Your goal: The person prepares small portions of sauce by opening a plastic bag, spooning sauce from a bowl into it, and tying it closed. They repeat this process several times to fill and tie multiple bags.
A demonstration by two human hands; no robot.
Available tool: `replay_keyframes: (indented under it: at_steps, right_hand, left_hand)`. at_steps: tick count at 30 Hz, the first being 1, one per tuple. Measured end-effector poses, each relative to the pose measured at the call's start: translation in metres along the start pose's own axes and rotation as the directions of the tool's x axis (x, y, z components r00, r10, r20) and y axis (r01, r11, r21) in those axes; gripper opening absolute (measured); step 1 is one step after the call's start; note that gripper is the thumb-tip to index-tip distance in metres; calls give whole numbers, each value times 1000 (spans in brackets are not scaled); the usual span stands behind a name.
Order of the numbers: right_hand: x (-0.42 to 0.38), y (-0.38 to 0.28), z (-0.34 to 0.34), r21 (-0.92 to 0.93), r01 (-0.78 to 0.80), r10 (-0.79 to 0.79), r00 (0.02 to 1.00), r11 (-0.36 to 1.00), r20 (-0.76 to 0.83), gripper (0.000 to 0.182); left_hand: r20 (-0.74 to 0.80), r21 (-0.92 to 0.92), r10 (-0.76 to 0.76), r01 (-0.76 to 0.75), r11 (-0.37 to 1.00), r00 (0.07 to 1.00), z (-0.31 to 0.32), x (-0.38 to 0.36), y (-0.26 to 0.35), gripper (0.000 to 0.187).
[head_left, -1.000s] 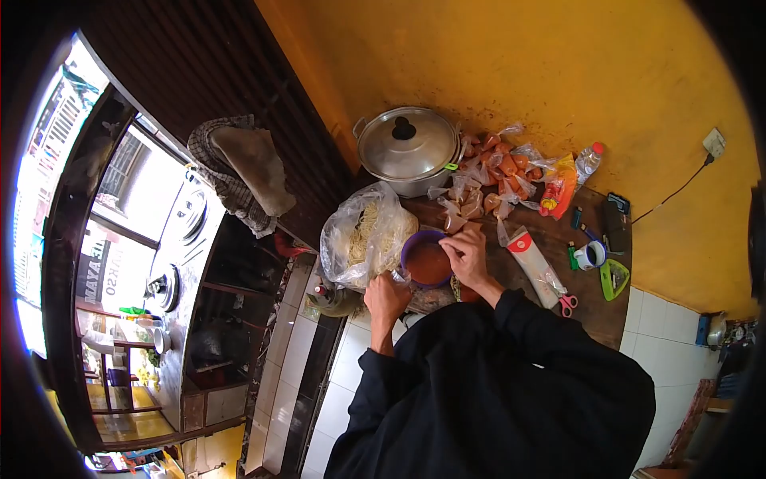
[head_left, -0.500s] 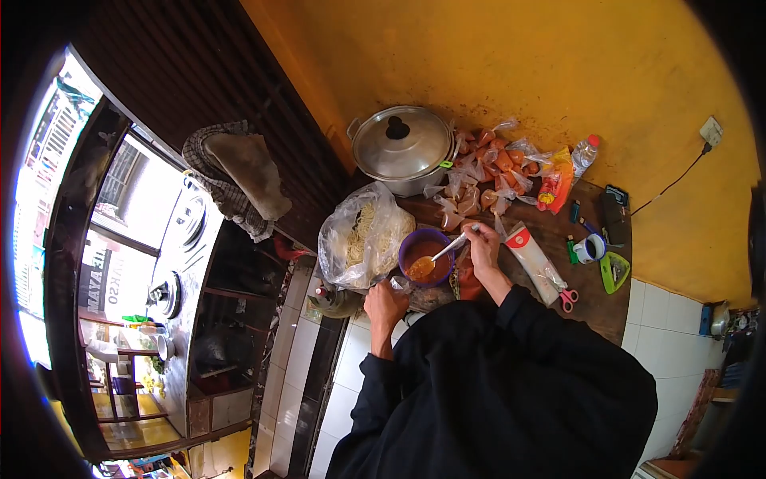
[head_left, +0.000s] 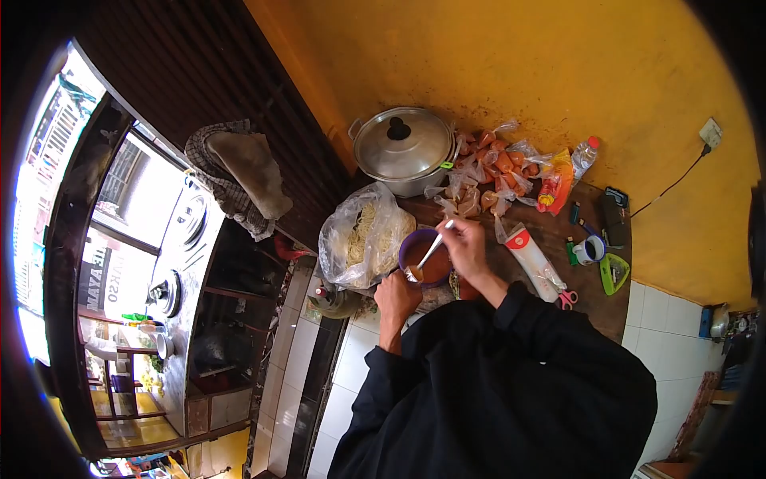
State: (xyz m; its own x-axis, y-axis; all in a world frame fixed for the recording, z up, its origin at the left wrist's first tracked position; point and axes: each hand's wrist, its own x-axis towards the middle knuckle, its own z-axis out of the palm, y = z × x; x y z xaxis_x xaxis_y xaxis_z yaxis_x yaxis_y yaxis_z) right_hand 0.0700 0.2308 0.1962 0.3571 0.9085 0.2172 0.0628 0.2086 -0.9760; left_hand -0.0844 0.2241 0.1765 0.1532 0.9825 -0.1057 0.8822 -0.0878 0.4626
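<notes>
My right hand (head_left: 466,249) is closed around the handle of a spoon (head_left: 432,251) with a pale handle, held slanting over a purple bowl (head_left: 404,243) of orange-brown sauce (head_left: 440,266). The spoon's tip is at the bowl's near left edge, right by my left hand (head_left: 398,297). Those fingers are closed on a small clear plastic bag, now mostly hidden behind the hand and spoon. Left of the bowl lies a large clear bag of pale noodles (head_left: 369,239).
Behind stands a lidded metal pot (head_left: 403,148). Several tied bags of orange sauce (head_left: 503,164) are heaped beside it. A packet of plastic bags (head_left: 533,259), pink scissors (head_left: 567,299), a mug (head_left: 589,250) and a bottle (head_left: 586,156) are to the right.
My right hand has brought the spoon from over the sauce left and nearer me, to my left hand. The left hand has shifted slightly up and right toward the bowl.
</notes>
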Motion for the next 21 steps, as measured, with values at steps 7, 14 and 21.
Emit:
replay_keyframes:
  at_steps: [7, 14, 21]
  right_hand:
    - [-7, -48, -1, -311, 271, -308, 948, 911, -76, 6]
    - [-19, 39, -11, -368, 254, -234, 967, 894, 99, 8]
    - [-17, 86, -17, -133, -117, 66, 939, 984, -338, 4]
  left_hand:
    - [-30, -52, 28, -29, 998, 999, 3, -2, -11, 28]
    - [-20, -64, -52, 51, 997, 998, -2, -2, -15, 32]
    - [-19, -68, -80, 79, 995, 997, 9, -7, -34, 26]
